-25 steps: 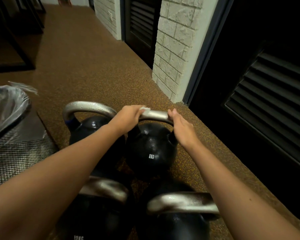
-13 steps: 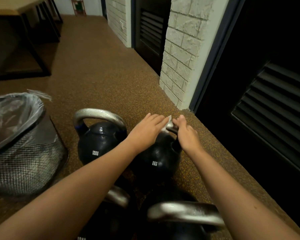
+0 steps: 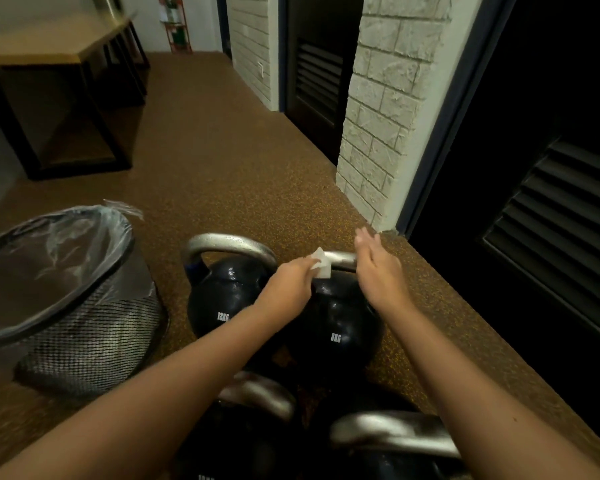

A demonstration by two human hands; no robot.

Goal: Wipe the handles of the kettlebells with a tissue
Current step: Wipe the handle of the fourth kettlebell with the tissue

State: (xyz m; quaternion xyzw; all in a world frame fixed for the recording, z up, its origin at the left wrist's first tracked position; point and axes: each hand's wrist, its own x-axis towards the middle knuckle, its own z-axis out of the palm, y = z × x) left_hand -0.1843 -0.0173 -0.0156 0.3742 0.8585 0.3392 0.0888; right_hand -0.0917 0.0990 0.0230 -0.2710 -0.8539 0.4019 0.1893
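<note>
the left hand pinches a small white tissue against the left end of the handle of the 8kg kettlebell, fingers curled round the paper. the right hand is spread, fingers straight and together, held over the right end of the same handle; whether the palm touches the metal cannot be told, and it holds nothing.

the relation that matters is the run of that handle: its bar lies left to right across the view, just in front of both hands, with the tissue at the left end and the bare silver stretch between the tissue and the right hand. so the wiping stroke, as i judge it, goes sideways to the right along the bar, and the left hand is the one placed to make it, while the right hand sits where it would steady the bell or would have to give way.

the 12kg kettlebell stands just left of the 8kg one, its handle arching the same way, nearer the left hand. two more handles lie close under the forearms. a mesh bin with a plastic liner stands well left, on the brown floor.
</note>
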